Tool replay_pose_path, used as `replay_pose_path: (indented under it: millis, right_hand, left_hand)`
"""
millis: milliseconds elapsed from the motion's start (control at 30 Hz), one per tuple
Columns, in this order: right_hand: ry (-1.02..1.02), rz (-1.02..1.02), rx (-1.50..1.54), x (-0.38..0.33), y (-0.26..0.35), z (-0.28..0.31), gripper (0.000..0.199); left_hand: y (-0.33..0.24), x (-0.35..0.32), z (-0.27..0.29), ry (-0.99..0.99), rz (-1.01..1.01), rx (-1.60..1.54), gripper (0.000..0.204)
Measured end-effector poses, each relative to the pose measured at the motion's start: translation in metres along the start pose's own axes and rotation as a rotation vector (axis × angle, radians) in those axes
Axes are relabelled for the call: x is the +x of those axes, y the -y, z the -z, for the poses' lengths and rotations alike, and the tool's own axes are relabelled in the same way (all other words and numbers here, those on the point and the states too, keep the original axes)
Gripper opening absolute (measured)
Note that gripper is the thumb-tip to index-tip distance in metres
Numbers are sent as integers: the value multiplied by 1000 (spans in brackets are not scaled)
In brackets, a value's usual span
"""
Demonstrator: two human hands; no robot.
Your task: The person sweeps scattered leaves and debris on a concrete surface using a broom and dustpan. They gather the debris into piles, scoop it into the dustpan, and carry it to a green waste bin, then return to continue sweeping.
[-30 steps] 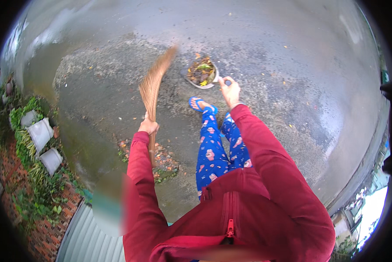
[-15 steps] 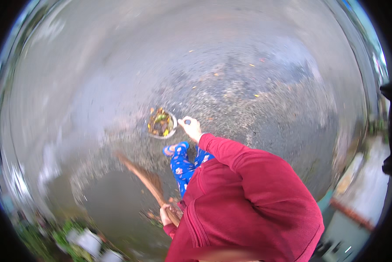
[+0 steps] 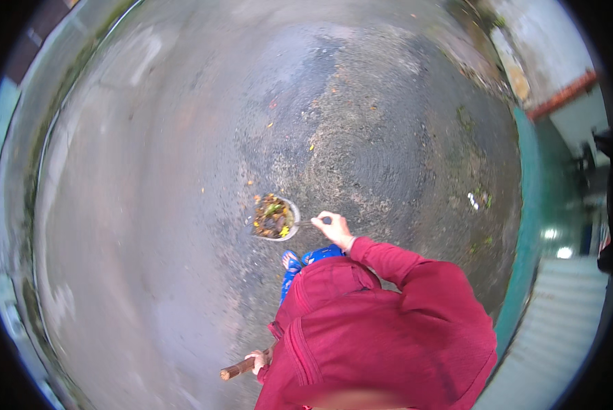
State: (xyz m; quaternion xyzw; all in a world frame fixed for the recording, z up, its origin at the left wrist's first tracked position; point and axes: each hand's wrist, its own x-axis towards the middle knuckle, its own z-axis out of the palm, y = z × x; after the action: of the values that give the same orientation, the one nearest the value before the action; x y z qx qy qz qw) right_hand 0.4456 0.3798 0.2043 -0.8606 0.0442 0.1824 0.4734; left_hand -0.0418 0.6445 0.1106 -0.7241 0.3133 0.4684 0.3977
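Observation:
My right hand (image 3: 332, 227) is closed round the handle of a dustpan (image 3: 295, 217), out in front of my body and above the pavement. Brown, yellow and green leaves (image 3: 271, 216) fill the pan, which has a rounded whitish rim. Lower down, close by my left side, my left hand (image 3: 257, 361) grips a broom (image 3: 238, 370). Only the brown end of its stick shows; the rest is hidden behind my red jacket. My feet (image 3: 291, 258), in sandals below blue patterned trousers, stand just beneath the dustpan.
Damp grey pavement (image 3: 156, 225) spreads around me, with scattered small leaves. A kerb-like edge (image 3: 43, 171) curves along the far left. On the right run a green edge (image 3: 525, 225) and a pale corrugated surface (image 3: 559, 321). White litter (image 3: 473, 200) lies at the right.
My view has swung to the right, and the green edge shows more fully. The plants at lower left have left view. The dustpan stays in my right hand; less of the broom shows.

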Motion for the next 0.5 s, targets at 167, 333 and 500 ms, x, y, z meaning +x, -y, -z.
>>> replay_pose_path:
  millis: [167, 333, 500]
  right_hand:
    - [-392, -21, 165, 15, -28, 27, 20]
    - [-648, -223, 691, 27, -52, 60, 18]
    - [-856, -224, 857, 50, -67, 111, 19]
  left_hand:
    - [128, 59, -49, -743, 430, 352, 67]
    - [222, 116, -35, 542, -50, 1134, 6]
    - [351, 116, 29, 360, 156, 1770, 10]
